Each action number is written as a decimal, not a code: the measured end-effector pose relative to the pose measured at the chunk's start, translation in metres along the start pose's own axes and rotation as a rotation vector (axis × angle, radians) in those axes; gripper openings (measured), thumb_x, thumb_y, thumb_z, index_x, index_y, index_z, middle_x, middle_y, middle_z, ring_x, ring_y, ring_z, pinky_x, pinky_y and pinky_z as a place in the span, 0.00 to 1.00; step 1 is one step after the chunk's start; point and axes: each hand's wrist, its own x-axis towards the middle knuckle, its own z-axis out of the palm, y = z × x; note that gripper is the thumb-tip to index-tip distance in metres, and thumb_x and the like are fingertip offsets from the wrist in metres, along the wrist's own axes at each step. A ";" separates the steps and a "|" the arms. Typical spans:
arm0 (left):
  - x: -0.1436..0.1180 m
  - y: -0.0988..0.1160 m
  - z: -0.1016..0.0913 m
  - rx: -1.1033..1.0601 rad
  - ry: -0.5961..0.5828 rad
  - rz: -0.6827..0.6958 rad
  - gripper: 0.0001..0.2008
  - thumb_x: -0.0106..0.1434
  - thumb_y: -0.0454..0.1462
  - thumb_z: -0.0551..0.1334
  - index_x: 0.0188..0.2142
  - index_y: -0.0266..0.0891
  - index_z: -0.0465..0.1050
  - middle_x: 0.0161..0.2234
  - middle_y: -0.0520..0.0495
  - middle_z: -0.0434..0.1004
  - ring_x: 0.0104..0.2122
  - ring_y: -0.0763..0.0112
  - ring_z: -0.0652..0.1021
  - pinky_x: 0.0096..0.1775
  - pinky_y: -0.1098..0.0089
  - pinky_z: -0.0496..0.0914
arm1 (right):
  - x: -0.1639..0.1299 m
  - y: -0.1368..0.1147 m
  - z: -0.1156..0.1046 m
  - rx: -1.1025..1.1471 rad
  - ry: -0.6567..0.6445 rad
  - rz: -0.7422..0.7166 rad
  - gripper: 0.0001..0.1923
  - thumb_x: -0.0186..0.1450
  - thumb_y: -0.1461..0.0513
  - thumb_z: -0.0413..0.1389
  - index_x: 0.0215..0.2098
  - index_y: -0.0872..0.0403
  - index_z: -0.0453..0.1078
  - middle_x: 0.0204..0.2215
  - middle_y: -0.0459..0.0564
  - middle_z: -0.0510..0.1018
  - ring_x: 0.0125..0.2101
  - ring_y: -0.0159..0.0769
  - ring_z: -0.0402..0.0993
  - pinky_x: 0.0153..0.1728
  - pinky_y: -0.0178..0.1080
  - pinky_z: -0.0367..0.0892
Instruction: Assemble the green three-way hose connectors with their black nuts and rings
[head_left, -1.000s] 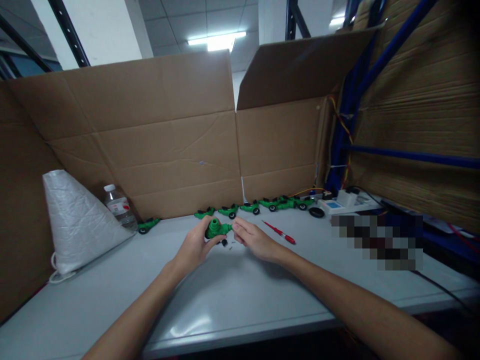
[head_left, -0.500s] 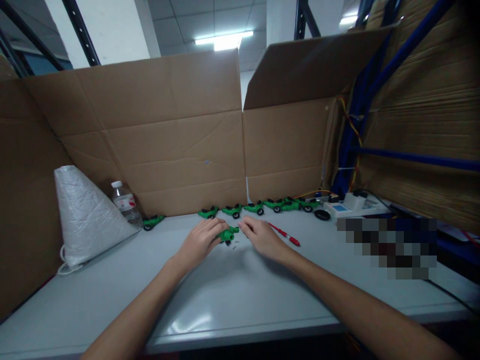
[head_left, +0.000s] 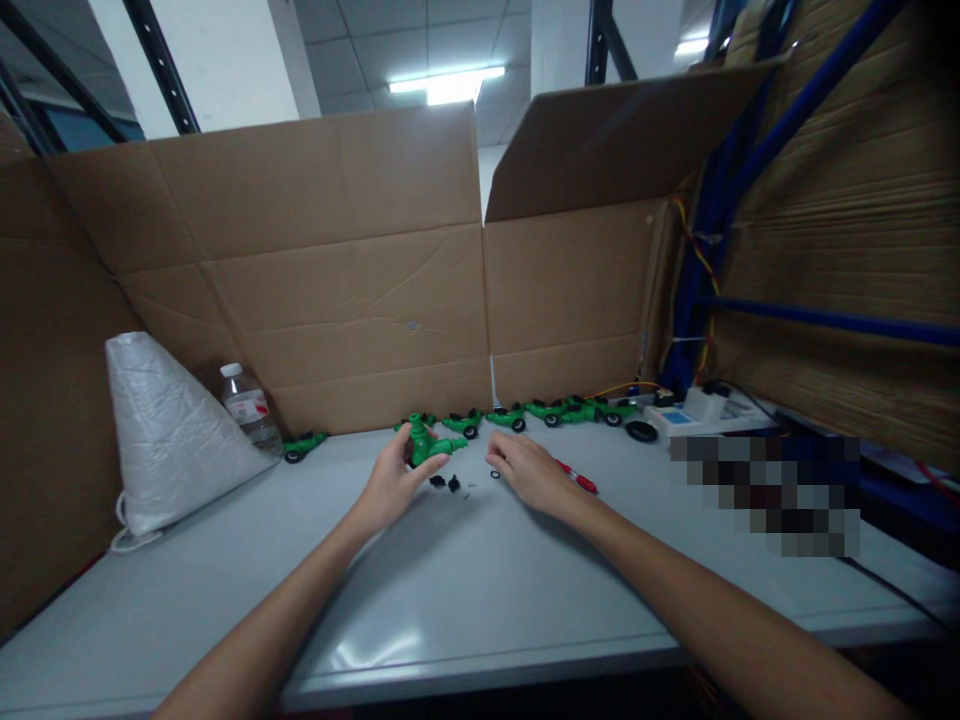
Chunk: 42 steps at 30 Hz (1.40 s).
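My left hand [head_left: 392, 478] is closed around a green toy car body [head_left: 426, 440], thumb in front, held a little above the table. One end of the body points up and another part sticks out to the right. To its right, my right hand [head_left: 529, 472] is curled with its fingertips pinched together; whatever may be in them is hidden. A small black ring [head_left: 495, 474] lies just beneath those fingertips. Between the hands, small black parts [head_left: 454, 483] and tiny screws [head_left: 468, 495] rest on the table. Partly behind my right hand lies a red screwdriver [head_left: 581, 480].
Several green toy cars [head_left: 507, 418] line the back of the white table [head_left: 450, 600], against a cardboard wall [head_left: 360, 320]. A water bottle [head_left: 251, 408] and a silvery bag [head_left: 172, 440] stand at left. A power strip [head_left: 712, 412] and a black ring-shaped piece [head_left: 642, 431] are at right.
My left hand has raised the green car body and turned it, with the thumb now apart from the fingers. The black parts and the small ring have come into view below.
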 end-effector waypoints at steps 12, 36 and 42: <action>0.006 -0.005 -0.001 -0.157 0.073 -0.138 0.22 0.61 0.49 0.72 0.45 0.38 0.70 0.37 0.47 0.76 0.31 0.69 0.79 0.31 0.71 0.69 | -0.003 0.005 0.003 -0.123 -0.045 -0.030 0.03 0.72 0.66 0.59 0.41 0.53 0.74 0.40 0.52 0.81 0.44 0.44 0.71 0.44 0.40 0.59; 0.004 0.000 0.001 -0.355 0.012 -0.258 0.24 0.63 0.49 0.72 0.48 0.36 0.69 0.42 0.42 0.80 0.34 0.63 0.85 0.30 0.71 0.69 | -0.003 0.010 0.004 -0.233 -0.060 0.113 0.10 0.73 0.68 0.52 0.43 0.52 0.76 0.42 0.55 0.83 0.46 0.48 0.71 0.44 0.43 0.57; 0.001 0.001 0.003 -0.490 -0.032 -0.321 0.25 0.62 0.47 0.73 0.50 0.37 0.69 0.44 0.41 0.80 0.38 0.59 0.85 0.34 0.68 0.73 | 0.000 -0.005 0.000 -0.166 0.101 0.052 0.12 0.77 0.64 0.47 0.44 0.52 0.73 0.42 0.54 0.82 0.43 0.46 0.70 0.45 0.43 0.59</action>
